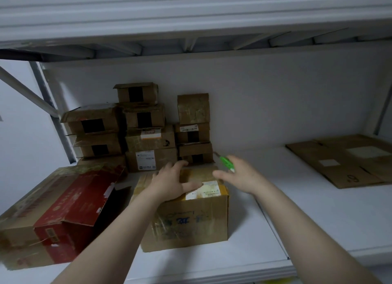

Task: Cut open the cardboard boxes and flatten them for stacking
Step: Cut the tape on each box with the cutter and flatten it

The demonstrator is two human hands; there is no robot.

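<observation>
Flatly, left hand (172,183) on taped carton (191,222), right hand (242,175) holding cutter (226,162)

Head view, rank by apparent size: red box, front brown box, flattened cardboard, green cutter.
1. red box
2. front brown box and flattened cardboard: unsure, since the cardboard lies farther off and the frame edge crops it
3. green cutter, clearly smallest

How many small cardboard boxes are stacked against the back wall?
10 that I can see: three in the left column, the lowest partly hidden behind the red carton; four in the middle column; three in the right column. Others may be hidden behind.
</observation>
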